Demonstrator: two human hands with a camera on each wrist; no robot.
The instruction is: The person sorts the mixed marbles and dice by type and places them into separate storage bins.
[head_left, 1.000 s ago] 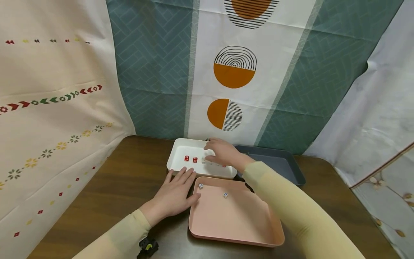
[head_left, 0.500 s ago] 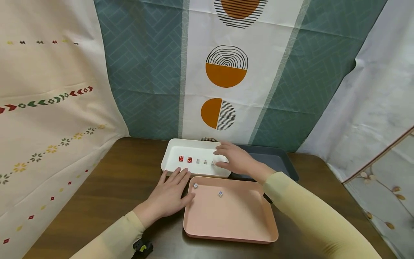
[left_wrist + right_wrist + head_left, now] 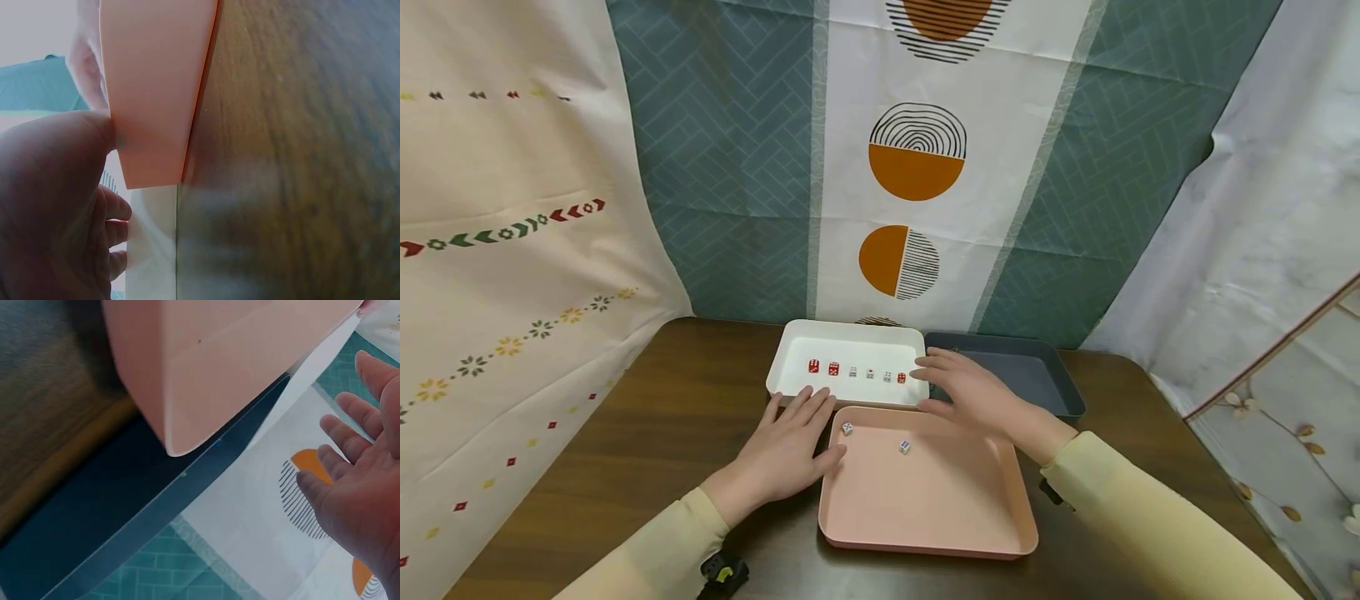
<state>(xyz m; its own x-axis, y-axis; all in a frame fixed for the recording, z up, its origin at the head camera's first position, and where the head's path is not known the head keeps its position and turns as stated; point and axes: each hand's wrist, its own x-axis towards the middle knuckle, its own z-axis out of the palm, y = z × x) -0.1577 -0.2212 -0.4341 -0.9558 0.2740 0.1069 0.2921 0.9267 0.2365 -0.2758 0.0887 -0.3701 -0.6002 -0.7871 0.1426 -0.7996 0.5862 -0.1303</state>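
A row of several small dice, red ones and white ones, lies in the white tray. Two more white dice, one at the upper left corner and one nearer the middle, sit in the pink tray. My left hand lies with straight, spread fingers at the white tray's front rim, its thumb at the pink tray's left rim. Over the right end of the white tray and the dark tray hovers my right hand, fingers loosely extended, holding nothing visible.
The dark blue-grey tray stands right of the white one, partly hidden by my right hand. All three trays rest on a brown wooden table. Patterned cloth hangs behind and at both sides.
My right hand has moved right, away from the row, uncovering the red die at its right end. The left hand stays at the tray rims. The head view has shifted slightly.
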